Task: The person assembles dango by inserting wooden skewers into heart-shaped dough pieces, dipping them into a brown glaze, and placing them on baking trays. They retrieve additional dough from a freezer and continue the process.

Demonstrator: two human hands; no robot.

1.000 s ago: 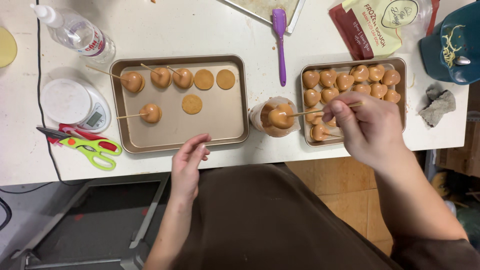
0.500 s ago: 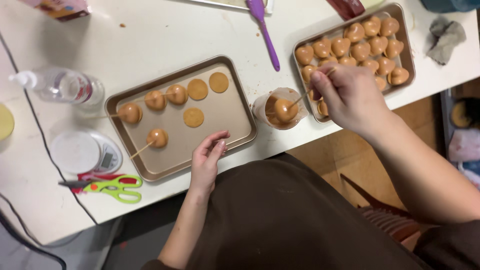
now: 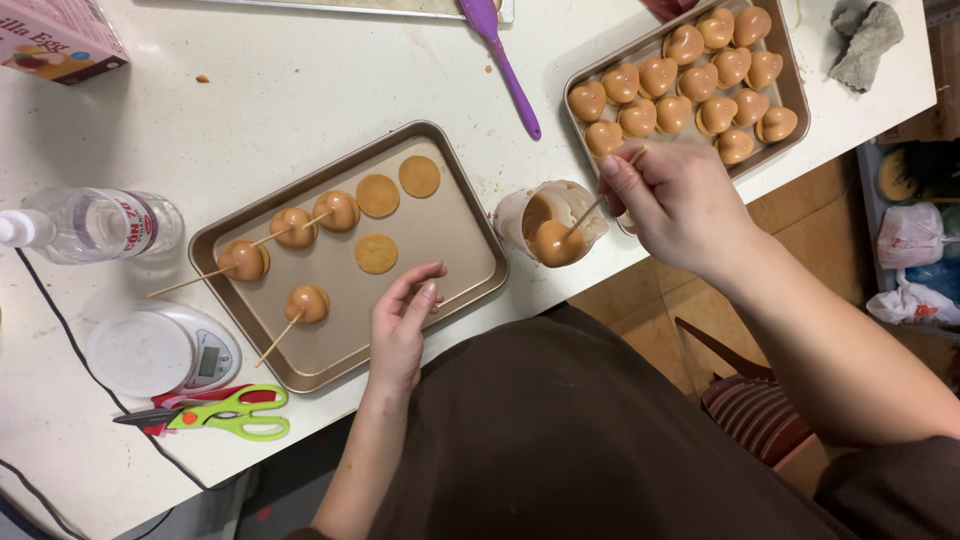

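Note:
My right hand [image 3: 672,195] pinches a thin wooden stick whose caramel-coloured heart piece [image 3: 556,242] is dipped in a clear cup of caramel coating [image 3: 548,221] at the table's near edge. My left hand [image 3: 402,326] rests with fingers apart on the near rim of a bronze baking tray [image 3: 455,222], holding nothing. On that tray lie several coated pieces on sticks [image 3: 300,225] and three flat round discs [image 3: 377,196]. A second tray [image 3: 783,85] behind my right hand holds several heart-shaped caramel pieces [image 3: 674,83].
A purple spatula [image 3: 504,57] lies between the trays. At the left are a water bottle [image 3: 92,226], a white kitchen scale [image 3: 160,348], green-handled scissors [image 3: 222,411] and a black cable. A pink box [image 3: 55,40] and a crumpled grey cloth [image 3: 866,37] sit at the far corners.
The view has swung and tilted. My right hand has lowered the stick so its piece sits deeper in the cup. My left hand has crept onto the tray's rim.

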